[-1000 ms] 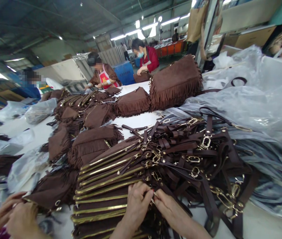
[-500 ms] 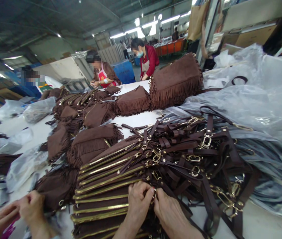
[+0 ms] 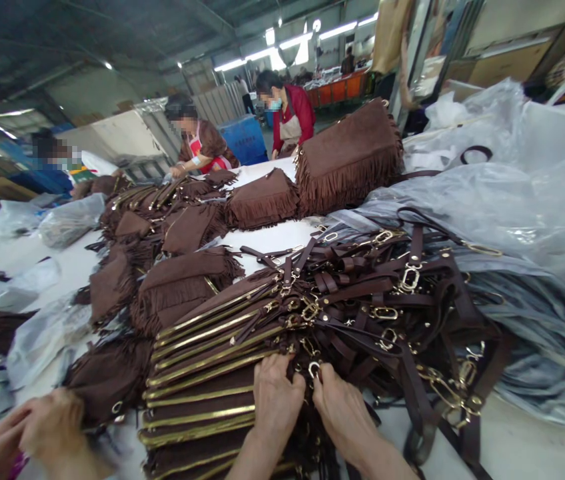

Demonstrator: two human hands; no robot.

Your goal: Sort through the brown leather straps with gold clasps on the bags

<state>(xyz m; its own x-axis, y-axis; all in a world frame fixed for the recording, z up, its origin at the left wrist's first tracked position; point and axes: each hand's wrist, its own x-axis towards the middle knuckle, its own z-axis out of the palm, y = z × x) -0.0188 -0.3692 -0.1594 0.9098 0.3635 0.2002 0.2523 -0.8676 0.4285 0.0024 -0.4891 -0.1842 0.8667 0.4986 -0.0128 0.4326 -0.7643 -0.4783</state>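
A row of dark brown zippered bags (image 3: 202,393) lies stacked on edge in front of me, their gold zippers facing up. My left hand (image 3: 278,393) is closed at the right end of the stack; what its fingers grip is hidden beneath them. Close beside it, my right hand (image 3: 337,403) pinches a shiny metal clasp (image 3: 314,368) between thumb and fingers. Brown leather straps (image 3: 362,293) with gold hooks and rings spread in a tangled heap just beyond and to the right of both hands.
At lower left, a co-worker's hands (image 3: 52,427) are near a dark brown bag (image 3: 107,380). Fringed brown bags (image 3: 350,157) stand along the white table (image 3: 272,237). Clear plastic (image 3: 502,200) covers the right side. Several people work across the table.
My hands have moved slightly apart, and the metal clasp now shows more clearly at my right fingertips. The co-worker's hands have shifted a little left. The view has tilted slightly.
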